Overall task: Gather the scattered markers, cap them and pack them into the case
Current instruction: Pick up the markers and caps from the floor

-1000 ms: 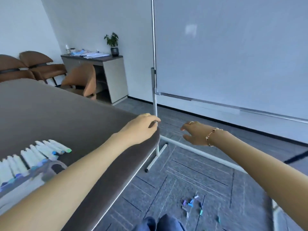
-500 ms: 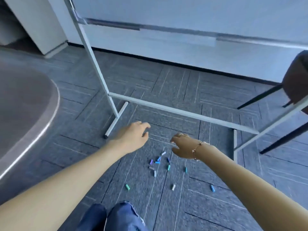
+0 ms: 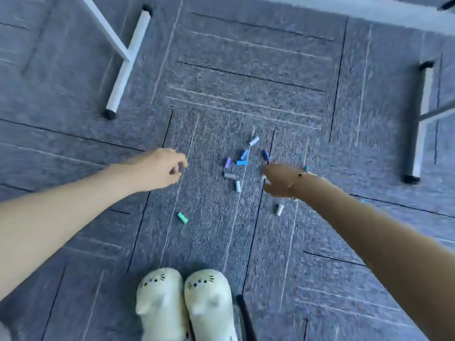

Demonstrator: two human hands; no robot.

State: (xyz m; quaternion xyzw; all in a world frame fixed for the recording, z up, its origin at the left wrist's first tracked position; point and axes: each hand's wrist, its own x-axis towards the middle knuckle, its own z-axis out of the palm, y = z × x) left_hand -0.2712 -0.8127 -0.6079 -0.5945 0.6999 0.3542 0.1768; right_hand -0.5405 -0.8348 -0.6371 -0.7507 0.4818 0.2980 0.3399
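Several marker caps (image 3: 242, 162) lie scattered on the carpet (image 3: 73, 143) between both hands; none gathered. Left hand (image 3: 157, 172) loosely curled, empty; right hand (image 3: 280, 180) blurred, fingers indeterminate. Case not visible.

The carpet (image 3: 221, 230) is grey-blue with thin pale and dark lines. On it lie small caps: one purple (image 3: 228, 162), one bright blue (image 3: 241, 163), one green (image 3: 182, 218), one pale grey (image 3: 279, 209). The slippers (image 3: 184, 303) are cream with black cat faces.
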